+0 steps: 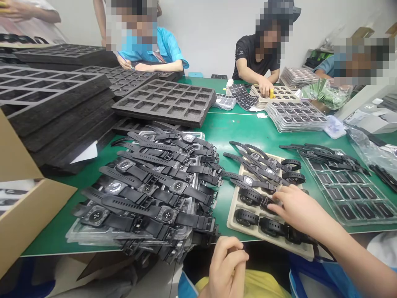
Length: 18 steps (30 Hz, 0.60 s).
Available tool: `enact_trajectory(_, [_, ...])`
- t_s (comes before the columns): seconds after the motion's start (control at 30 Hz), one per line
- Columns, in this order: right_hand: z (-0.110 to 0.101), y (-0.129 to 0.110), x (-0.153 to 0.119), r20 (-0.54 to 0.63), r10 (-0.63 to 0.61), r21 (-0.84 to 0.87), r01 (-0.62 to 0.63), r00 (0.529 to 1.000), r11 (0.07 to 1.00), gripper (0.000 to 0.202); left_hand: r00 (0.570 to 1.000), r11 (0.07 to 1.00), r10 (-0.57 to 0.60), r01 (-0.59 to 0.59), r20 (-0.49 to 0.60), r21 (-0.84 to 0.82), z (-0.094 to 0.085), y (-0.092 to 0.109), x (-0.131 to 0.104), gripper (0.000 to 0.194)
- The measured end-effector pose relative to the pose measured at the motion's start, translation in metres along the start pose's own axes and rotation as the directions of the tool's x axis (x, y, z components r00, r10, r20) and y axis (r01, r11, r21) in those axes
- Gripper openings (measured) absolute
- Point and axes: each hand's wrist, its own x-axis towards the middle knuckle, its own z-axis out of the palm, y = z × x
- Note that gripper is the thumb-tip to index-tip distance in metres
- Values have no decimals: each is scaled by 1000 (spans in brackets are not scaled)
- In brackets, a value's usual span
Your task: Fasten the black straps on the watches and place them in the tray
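My right hand [293, 207] reaches over a beige tray [232, 221]. Its thumb and fingers are pinched on the dark end of a black smartwatch [252, 196]; part of that watch is behind the fingers. In the tray's front row sit rolled-up watches [246, 217], while several others lie with straps stretched out across the back. My left hand [228, 265] is low, in front of the table edge, with its fingers curled closed and no object showing in it. To the left of the tray is a large heap of black smartwatches [167, 215] on stacked clear plastic trays.
Black foam trays [167, 101] pile up at the left, behind an open cardboard box [37, 215]. A clear tray of dark pieces [347, 192] lies at right. Across the green table [229, 132] several people work, one with a hand [266, 87] over another tray.
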Motion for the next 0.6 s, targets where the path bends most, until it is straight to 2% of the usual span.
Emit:
enact_trajectory(0.17, [4, -1, 0, 76, 52, -30, -50, 996, 998, 20, 999, 1000, 11, -10, 54, -8, 4, 4, -1, 27])
enact_trajectory(0.27, [1, -1, 0, 99, 77, 47, -82, 992, 996, 23, 999, 1000, 5, -5, 50, 0, 8, 5, -3, 27])
enact_trajectory(0.4, [-3, -2, -2, 130, 46, 176, -69, 990, 982, 37, 997, 1000, -4, 4, 79, 8, 14, 6, -5, 25])
enact_trajectory(0.5, [-12, 2, -4, 85, 78, 226, -95, 993, 970, 36, 995, 1000, -15, 13, 99, 19, 17, 8, -5, 26])
enact_trajectory(0.6, [-26, 12, -14, -4, 134, 317, -126, 991, 940, 36, 998, 999, -22, 20, 61, 38, 19, 8, -2, 24])
